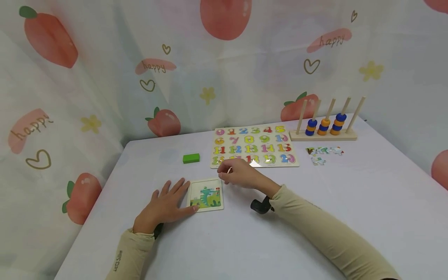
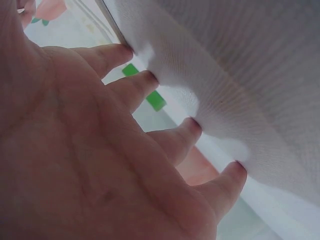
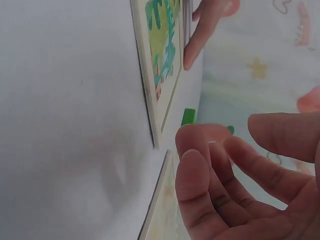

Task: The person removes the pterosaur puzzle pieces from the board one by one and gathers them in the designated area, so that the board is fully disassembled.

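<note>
A small square jigsaw board (image 1: 203, 184) lies on the table, partly filled with pieces showing a teal dinosaur on green (image 1: 210, 198). Its upper left part is bare. My left hand (image 1: 166, 204) rests at the board's left side, fingers spread, with the thumb on the lower left edge. In the left wrist view, its fingertips (image 2: 236, 172) press on the white cloth. Just past the board's upper right corner, my right hand (image 1: 241, 174) hovers with loosely bent fingers. The right wrist view shows nothing between its thumb and fingers (image 3: 194, 175).
A number board (image 1: 257, 144) lies behind the right hand. Left of it sits a green block (image 1: 191, 158). At the back right stands a wooden peg stand (image 1: 297, 136) with blue and orange beads. Loose jigsaw pieces (image 1: 317, 160) lie in front of that stand.
</note>
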A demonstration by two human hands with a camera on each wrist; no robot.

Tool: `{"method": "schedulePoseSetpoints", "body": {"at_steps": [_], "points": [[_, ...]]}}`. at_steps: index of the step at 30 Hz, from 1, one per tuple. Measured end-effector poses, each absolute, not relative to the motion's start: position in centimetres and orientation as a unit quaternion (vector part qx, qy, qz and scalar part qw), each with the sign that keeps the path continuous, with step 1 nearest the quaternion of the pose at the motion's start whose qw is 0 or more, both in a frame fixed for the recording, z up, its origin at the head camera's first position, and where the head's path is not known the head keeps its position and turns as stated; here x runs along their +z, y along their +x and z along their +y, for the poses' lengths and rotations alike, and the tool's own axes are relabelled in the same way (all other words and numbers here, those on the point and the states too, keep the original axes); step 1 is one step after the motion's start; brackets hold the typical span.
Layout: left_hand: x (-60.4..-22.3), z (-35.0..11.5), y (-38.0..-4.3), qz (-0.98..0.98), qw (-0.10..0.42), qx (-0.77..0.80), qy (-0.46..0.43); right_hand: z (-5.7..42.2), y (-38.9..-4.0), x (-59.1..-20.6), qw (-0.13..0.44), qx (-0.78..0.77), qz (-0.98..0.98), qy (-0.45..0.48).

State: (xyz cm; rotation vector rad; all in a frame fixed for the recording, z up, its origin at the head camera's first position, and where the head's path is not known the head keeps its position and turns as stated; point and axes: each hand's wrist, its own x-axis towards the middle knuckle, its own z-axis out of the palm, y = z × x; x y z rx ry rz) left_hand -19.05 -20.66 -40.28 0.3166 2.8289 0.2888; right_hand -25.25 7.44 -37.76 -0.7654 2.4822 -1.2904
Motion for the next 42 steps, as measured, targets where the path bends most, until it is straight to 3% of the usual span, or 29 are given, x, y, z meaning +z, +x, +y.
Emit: {"method": "schedulePoseSetpoints", "body": {"at_steps": [25,42], "points": [[-40.2,-20.7,-19.0,0.978,0.139,0.101,0.114,2.5,-25.2,-38.6,0.160,-0.351,0.870,-0.308],[-39.9,-20.6,-19.0,0.977,0.146,0.104,0.112,0.3,-25.0,-38.3,0.150,-0.278,0.900,-0.301]]}}
